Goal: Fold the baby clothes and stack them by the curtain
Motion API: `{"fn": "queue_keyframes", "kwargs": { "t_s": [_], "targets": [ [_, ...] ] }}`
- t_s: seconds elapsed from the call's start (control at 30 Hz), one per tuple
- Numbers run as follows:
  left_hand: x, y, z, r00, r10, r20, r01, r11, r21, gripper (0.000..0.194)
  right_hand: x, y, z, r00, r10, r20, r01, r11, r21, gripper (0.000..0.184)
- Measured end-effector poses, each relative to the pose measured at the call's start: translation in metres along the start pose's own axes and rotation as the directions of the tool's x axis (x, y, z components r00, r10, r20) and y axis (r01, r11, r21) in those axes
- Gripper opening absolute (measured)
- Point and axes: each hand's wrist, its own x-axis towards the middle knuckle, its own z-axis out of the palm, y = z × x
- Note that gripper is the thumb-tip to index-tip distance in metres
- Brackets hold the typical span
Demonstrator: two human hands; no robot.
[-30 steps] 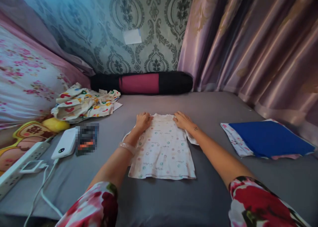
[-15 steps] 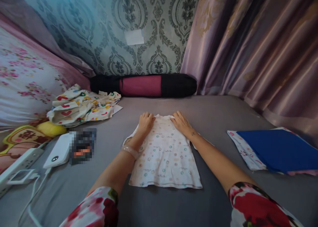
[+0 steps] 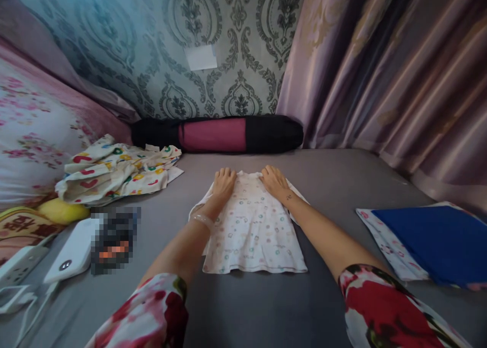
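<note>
A small white shirt (image 3: pixel 256 231) with a faint pastel print lies spread on the grey bed sheet, its neckline away from me and its hem toward me. My left hand (image 3: pixel 224 184) is closed on its left shoulder, fingers curled over the cloth. At the right shoulder, my right hand (image 3: pixel 274 181) grips the fabric beside the neckline in the same way. Both sleeves are partly covered by my forearms. The fingertips are hidden beneath my hands.
Patterned cream clothing (image 3: pixel 122 173) lies crumpled at left. A white power bank (image 3: pixel 74 251), power strip (image 3: pixel 23 264) and blurred-out item (image 3: pixel 116 241) are nearer me. Folded clothes with a blue top piece (image 3: pixel 429 241) sit at right. A black-and-pink roll (image 3: pixel 213 135) lies along the wall.
Both hands and the shirt have shifted slightly away from me, and the hem has drawn farther off. My right fingers look more curled. The camera view has moved a little.
</note>
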Motion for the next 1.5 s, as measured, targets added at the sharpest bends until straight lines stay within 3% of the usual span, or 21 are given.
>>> {"fn": "queue_keyframes", "kwargs": {
  "t_s": [0.27, 0.47, 0.57, 0.7, 0.9, 1.0, 1.13, 1.27, 1.37, 1.43, 1.5],
  "targets": [
    [0.010, -0.002, 0.007, 1.000, -0.002, 0.008, 0.002, 1.000, 0.010, 0.029, 0.010, 0.004, 0.007, 1.000, -0.019, -0.002, 0.019, 1.000, -0.011, 0.020],
    [0.015, -0.001, 0.008, 0.996, -0.052, 0.073, 0.055, 0.998, -0.031, 0.026, 0.010, 0.004, 0.006, 0.996, 0.066, 0.058, -0.070, 0.995, 0.067, 0.027],
    [0.015, 0.009, -0.004, 0.993, -0.103, 0.055, 0.105, 0.993, -0.050, 0.023, 0.008, -0.007, 0.003, 0.986, 0.152, 0.075, -0.159, 0.981, 0.107, 0.027],
    [0.005, 0.035, -0.015, 0.992, -0.035, 0.121, 0.058, 0.980, -0.192, 0.027, -0.002, -0.035, 0.003, 0.971, 0.219, 0.091, -0.231, 0.960, 0.158, 0.044],
    [-0.014, 0.054, 0.009, 0.986, 0.020, 0.165, 0.037, 0.942, -0.333, 0.049, -0.025, -0.058, 0.009, 0.952, 0.235, 0.198, -0.288, 0.905, 0.312, 0.053],
    [-0.015, 0.052, 0.016, 0.978, 0.024, 0.205, 0.043, 0.948, -0.316, 0.055, -0.028, -0.057, 0.008, 0.947, 0.250, 0.200, -0.307, 0.887, 0.346, 0.053],
    [-0.014, 0.052, 0.009, 0.967, 0.032, 0.253, 0.043, 0.957, -0.288, 0.058, -0.024, -0.051, -0.002, 0.933, 0.224, 0.281, -0.325, 0.860, 0.393, 0.053],
    [-0.015, 0.054, 0.000, 0.959, 0.041, 0.280, 0.038, 0.962, -0.272, 0.066, -0.029, -0.022, -0.030, 0.924, 0.229, 0.306, -0.357, 0.805, 0.475, 0.048],
    [-0.016, 0.055, -0.002, 0.961, 0.052, 0.273, 0.024, 0.963, -0.269, 0.066, -0.048, 0.021, -0.055, 0.820, 0.439, 0.367, -0.560, 0.747, 0.358, 0.037],
    [-0.016, 0.055, -0.002, 0.958, 0.063, 0.281, 0.018, 0.961, -0.275, 0.062, -0.068, 0.052, -0.068, 0.753, 0.507, 0.420, -0.632, 0.735, 0.246, 0.030],
    [-0.015, 0.055, -0.002, 0.952, 0.070, 0.297, 0.019, 0.958, -0.286, 0.058, -0.089, 0.078, -0.075, 0.633, 0.535, 0.559, -0.713, 0.684, 0.153, 0.024]
  ]
}}
